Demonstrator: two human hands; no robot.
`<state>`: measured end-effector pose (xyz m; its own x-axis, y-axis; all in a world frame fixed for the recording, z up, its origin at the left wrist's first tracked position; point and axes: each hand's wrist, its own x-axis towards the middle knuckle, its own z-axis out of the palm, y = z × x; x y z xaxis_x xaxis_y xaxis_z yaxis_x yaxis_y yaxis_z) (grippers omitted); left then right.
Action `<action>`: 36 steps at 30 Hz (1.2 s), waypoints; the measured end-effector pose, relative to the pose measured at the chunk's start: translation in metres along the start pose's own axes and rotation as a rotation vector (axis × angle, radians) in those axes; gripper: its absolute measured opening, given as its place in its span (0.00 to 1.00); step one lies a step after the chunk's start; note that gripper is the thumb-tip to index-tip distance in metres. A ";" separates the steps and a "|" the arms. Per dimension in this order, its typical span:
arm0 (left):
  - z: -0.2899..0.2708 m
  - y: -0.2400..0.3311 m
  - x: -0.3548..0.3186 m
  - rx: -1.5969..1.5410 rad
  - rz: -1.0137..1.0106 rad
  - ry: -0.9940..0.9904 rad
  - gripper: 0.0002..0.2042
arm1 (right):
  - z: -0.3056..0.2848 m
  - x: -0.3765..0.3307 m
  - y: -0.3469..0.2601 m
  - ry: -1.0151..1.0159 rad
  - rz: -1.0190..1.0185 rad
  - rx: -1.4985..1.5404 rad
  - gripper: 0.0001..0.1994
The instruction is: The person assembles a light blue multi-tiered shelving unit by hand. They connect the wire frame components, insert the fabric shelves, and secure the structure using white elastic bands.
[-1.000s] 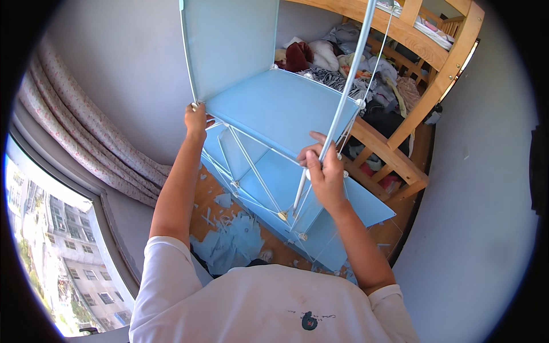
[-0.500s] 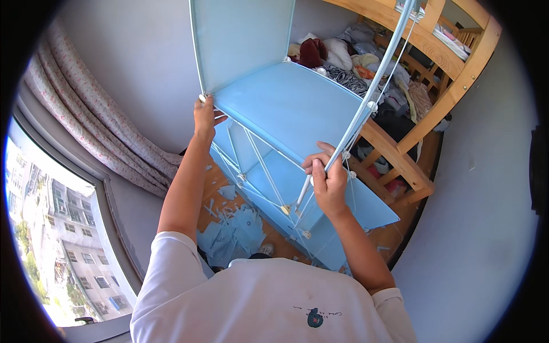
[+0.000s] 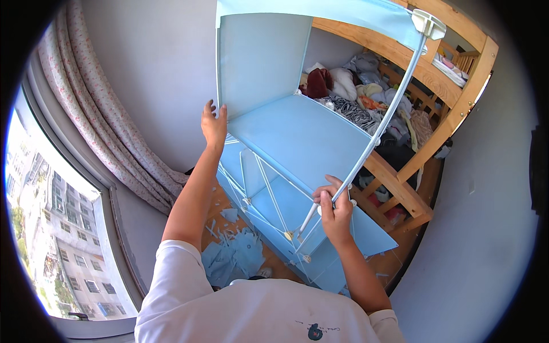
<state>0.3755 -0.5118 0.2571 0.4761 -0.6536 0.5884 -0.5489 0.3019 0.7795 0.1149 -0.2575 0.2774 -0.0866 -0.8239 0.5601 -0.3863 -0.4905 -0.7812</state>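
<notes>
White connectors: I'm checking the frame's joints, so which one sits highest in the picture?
The white connector at the upper end of the pole that the right hand holds; the other connectors in view all sit lower.

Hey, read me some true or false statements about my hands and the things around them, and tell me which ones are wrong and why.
1. The right hand holds a long, slanting pole. True.
2. The left hand grips the same pole. False: it is away from the pole, beside the front edge of an upright blue panel.
3. Blue scraps lie on the brown floor. True.
4. The curtain is plain black. False: it is pale with a small flowery pattern.
5. A heap of fabric lies on the lower level of the wooden bunk bed. True.
</notes>
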 end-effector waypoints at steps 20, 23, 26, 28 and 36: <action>0.028 0.077 0.083 0.195 -0.006 0.116 0.13 | 0.003 -0.003 0.001 0.061 -0.015 -0.035 0.12; 0.031 0.075 0.083 0.232 0.028 0.157 0.13 | 0.003 -0.002 0.001 0.057 -0.018 -0.037 0.12; 0.028 0.075 0.081 0.188 0.033 0.137 0.14 | 0.003 -0.001 0.000 0.038 -0.037 -0.028 0.12; 0.022 0.079 0.080 0.122 0.011 0.051 0.14 | 0.004 -0.001 0.006 0.045 -0.089 -0.042 0.12; 0.001 0.070 0.057 -0.060 -0.012 -0.023 0.14 | -0.004 -0.003 0.006 0.024 -0.085 -0.029 0.14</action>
<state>0.3635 -0.5288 0.3451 0.4663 -0.6729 0.5743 -0.5004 0.3347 0.7985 0.1090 -0.2569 0.2727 -0.0743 -0.7724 0.6308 -0.4199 -0.5495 -0.7223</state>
